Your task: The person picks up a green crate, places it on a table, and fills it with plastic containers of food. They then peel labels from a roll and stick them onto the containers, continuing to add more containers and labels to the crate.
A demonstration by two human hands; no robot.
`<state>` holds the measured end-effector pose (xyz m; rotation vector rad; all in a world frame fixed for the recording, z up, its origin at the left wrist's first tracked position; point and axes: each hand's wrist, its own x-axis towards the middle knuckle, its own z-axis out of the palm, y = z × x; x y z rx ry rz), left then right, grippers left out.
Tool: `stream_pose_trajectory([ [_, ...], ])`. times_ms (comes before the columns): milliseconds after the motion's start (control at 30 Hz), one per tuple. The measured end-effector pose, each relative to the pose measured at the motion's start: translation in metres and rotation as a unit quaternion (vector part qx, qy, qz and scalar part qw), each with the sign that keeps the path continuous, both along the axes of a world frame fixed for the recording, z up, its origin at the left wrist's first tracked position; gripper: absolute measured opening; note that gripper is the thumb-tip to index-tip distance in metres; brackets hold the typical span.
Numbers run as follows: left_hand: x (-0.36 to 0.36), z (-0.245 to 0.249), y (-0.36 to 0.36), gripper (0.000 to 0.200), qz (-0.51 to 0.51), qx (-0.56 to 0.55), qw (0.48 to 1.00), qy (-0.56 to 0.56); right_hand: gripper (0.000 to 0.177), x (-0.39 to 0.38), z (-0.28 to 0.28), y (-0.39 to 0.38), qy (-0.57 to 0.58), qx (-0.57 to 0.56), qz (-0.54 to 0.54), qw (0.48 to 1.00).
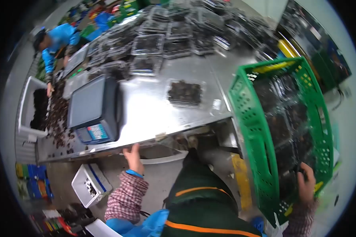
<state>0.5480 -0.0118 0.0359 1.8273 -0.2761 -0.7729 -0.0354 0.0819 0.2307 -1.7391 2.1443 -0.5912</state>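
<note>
Dark-filled clear packs [280,128], two rows, inside perforated green crate [255,134]

Metal worktable [146,98] stands over grey floor [160,177]; its top shows bright glare. Pale wall [348,126] rises at right, beyond the worktable.

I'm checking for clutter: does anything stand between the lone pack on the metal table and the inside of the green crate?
Yes: the crate's perforated side wall rises between them, and a small whitish piece lies on the table beside the pack.
</note>
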Motion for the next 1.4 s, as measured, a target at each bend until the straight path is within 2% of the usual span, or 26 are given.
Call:
stream_pose_trajectory([
  [67, -0.020, 0.017, 0.005, 0.067, -0.093, 0.095, 0.985, 0.107, 0.024, 0.050, 0.043, -0.027, -0.188, -0.034, 0.000, 0.982],
  [133, -0.021, -0.025, 0.002, 0.073, -0.146, 0.039, 0.971, 0.184, 0.018, 0.101, 0.066, -0.051, -0.269, -0.079, 0.049, 0.959],
  [200, -0.020, -0.040, -0.014, 0.066, -0.232, 0.065, 0.965, 0.104, 0.015, 0.154, 0.073, -0.075, -0.276, -0.057, 0.067, 0.957],
  [267, -0.035, -0.041, -0.023, 0.042, -0.363, 0.028, 0.931, 0.009, 0.019, 0.176, 0.058, -0.093, -0.115, -0.134, 0.293, 0.940],
  [300, -0.045, -0.036, -0.019, 0.035, -0.375, -0.010, 0.923, 0.089, 0.021, 0.191, 0.058, -0.098, -0.109, -0.129, 0.350, 0.921],
  [333, -0.059, 0.019, -0.016, 0.031, -0.513, 0.152, 0.845, -0.029, 0.023, 0.206, 0.058, -0.102, -0.102, -0.120, 0.408, 0.899],
  [367, -0.084, 0.032, 0.009, 0.024, -0.517, -0.086, 0.846, 0.096, 0.031, 0.217, 0.054, -0.102, -0.132, -0.096, 0.425, 0.891],
  [400, -0.100, 0.079, 0.013, 0.023, -0.644, -0.188, 0.730, -0.135, 0.043, 0.230, 0.055, -0.104, -0.162, -0.088, 0.426, 0.886],
  [467, -0.128, 0.137, 0.018, 0.030, -0.682, -0.282, 0.642, -0.206, 0.059, 0.240, 0.038, -0.102, -0.168, -0.034, 0.399, 0.901],
  [500, -0.134, 0.153, 0.015, 0.030, -0.686, -0.296, 0.628, -0.218, 0.044, 0.235, 0.033, -0.105, -0.257, 0.085, 0.375, 0.887],
  [600, -0.157, 0.186, 0.006, 0.036, -0.614, -0.231, 0.754, -0.020, 0.017, 0.224, 0.045, -0.102, -0.258, -0.002, 0.355, 0.899],
  [700, -0.177, 0.215, -0.011, 0.037, -0.649, -0.195, 0.734, 0.041, 0.014, 0.208, 0.064, -0.102, -0.232, -0.074, 0.314, 0.918],
  [800, -0.202, 0.201, -0.019, 0.019, -0.669, -0.187, 0.718, 0.040, 0.019, 0.181, 0.081, -0.116, -0.067, -0.206, 0.395, 0.893],
  [833, -0.210, 0.185, -0.020, 0.021, -0.689, -0.173, 0.703, 0.031, 0.017, 0.155, 0.094, -0.134, -0.077, -0.218, 0.331, 0.915],
  [867, -0.217, 0.157, -0.015, 0.024, -0.657, -0.113, 0.732, 0.140, 0.015, 0.135, 0.093, -0.148, -0.297, -0.183, 0.110, 0.931],
  [900, -0.216, 0.140, -0.018, 0.024, -0.661, -0.044, 0.730, 0.167, 0.014, 0.102, 0.105, -0.175, -0.340, -0.202, 0.011, 0.918],
  [967, -0.208, 0.166, -0.035, 0.032, -0.682, -0.099, 0.715, 0.120, 0.018, 0.049, 0.076, -0.229, -0.393, -0.200, -0.023, 0.897],
  [1033, -0.203, 0.185, -0.057, 0.053, -0.664, -0.155, 0.711, 0.173, 0.024, 0.039, 0.023, -0.263, -0.451, -0.040, -0.056, 0.890],
  [1067, -0.201, 0.203, -0.070, 0.069, -0.679, -0.229, 0.696, 0.033, 0.026, 0.041, -0.011, -0.278, -0.399, -0.015, -0.055, 0.915],
  [1100, -0.197, 0.235, -0.076, 0.075, -0.678, -0.114, 0.708, 0.163, 0.027, 0.047, -0.044, -0.291, -0.345, 0.011, -0.051, 0.937],
  [1167, -0.196, 0.234, -0.086, 0.060, -0.662, -0.250, 0.699, 0.104, 0.035, 0.060, -0.094, -0.302, -0.325, 0.076, -0.084, 0.939],
  [1200, -0.195, 0.234, -0.095, 0.060, -0.664, -0.248, 0.698, 0.103, 0.044, 0.064, -0.103, -0.296, -0.213, 0.012, -0.058, 0.975],
  [1267, -0.193, 0.235, -0.117, 0.043, -0.723, -0.320, 0.613, 0.001, 0.054, 0.069, -0.101, -0.292, -0.092, -0.050, -0.030, 0.994],
  [1333, -0.192, 0.241, -0.128, 0.037, -0.726, -0.281, 0.625, 0.063, 0.086, 0.088, -0.049, -0.271, 0.034, -0.160, -0.055, 0.985],
  [1367, -0.195, 0.245, -0.133, 0.033, -0.727, -0.246, 0.630, 0.118, 0.077, 0.103, -0.004, -0.260, -0.189, -0.108, -0.041, 0.975],
  [1400, -0.202, 0.249, -0.135, 0.033, -0.701, -0.237, 0.659, 0.134, 0.063, 0.113, 0.023, -0.248, -0.415, -0.089, 0.018, 0.905],
])
